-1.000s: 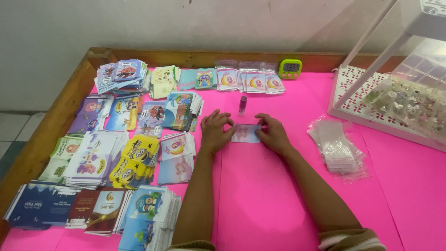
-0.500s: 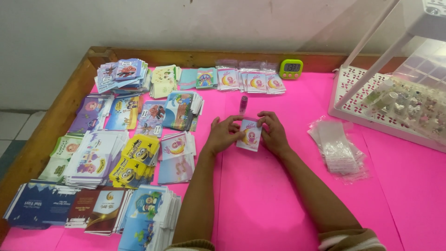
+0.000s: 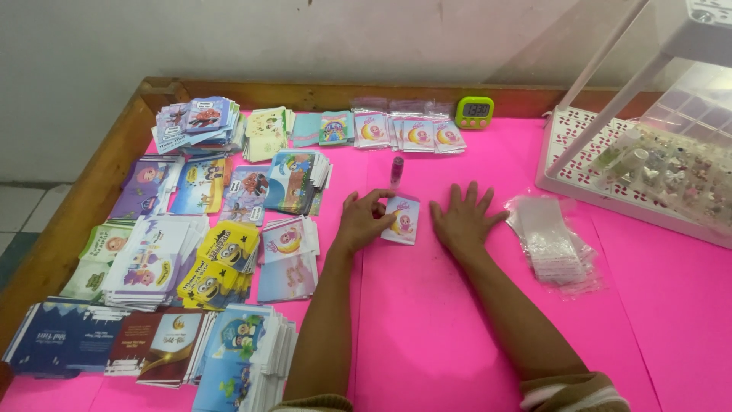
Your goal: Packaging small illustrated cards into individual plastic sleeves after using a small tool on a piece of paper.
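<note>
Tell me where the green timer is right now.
In the head view, the green timer stands at the far edge of the pink table, just right of the row of bagged cards and left of the white basket.

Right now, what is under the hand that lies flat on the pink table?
Under the flat right hand only the bright pink table cover shows around it. Whatever lies beneath the palm is hidden. The small pink cartoon card lies beside it, held by the left hand.

Pretty plain room here: a bare whitish wall point(image 3: 305, 38) at the back, a bit scuffed and marked. The table point(image 3: 686, 320) is covered in bright pink, with a raised wooden rim point(image 3: 69, 229) running along the back and left side. Pale floor tiles point(image 3: 23, 221) peek out at far left. Light is soft and even.
</note>
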